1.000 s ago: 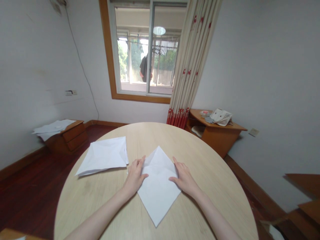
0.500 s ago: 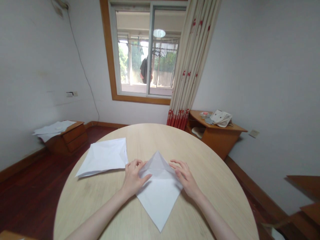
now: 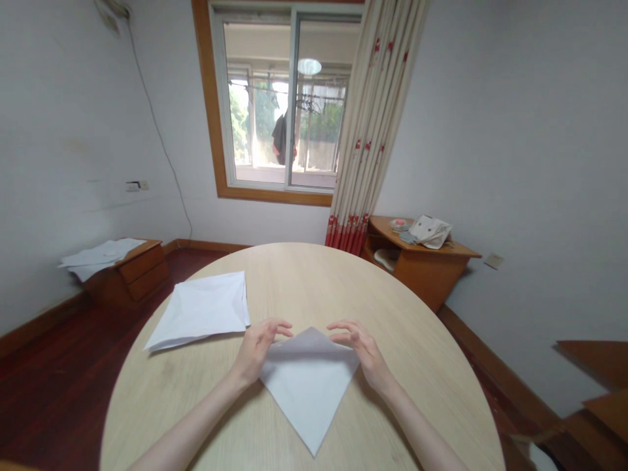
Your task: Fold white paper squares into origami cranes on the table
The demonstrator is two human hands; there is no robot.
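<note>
A white sheet of paper (image 3: 307, 386) lies on the round wooden table (image 3: 432, 366), turned like a diamond with one corner pointing at me. Its far flap is lifted and bent over toward me. My left hand (image 3: 258, 350) pinches the flap's left edge with curled fingers. My right hand (image 3: 360, 350) holds the flap's right edge the same way. Both forearms reach in from the bottom of the view.
A stack of white paper sheets (image 3: 201, 309) lies on the table's left. A low wooden cabinet (image 3: 127, 271) with papers stands by the left wall. A wooden side table (image 3: 422, 261) with a bag stands by the curtain (image 3: 373, 124) and window (image 3: 282, 104).
Both hands went from lying flat on the sheet to pinching its far flap. The far corner has been lifted and brought toward me, so the sheet looks shorter.
</note>
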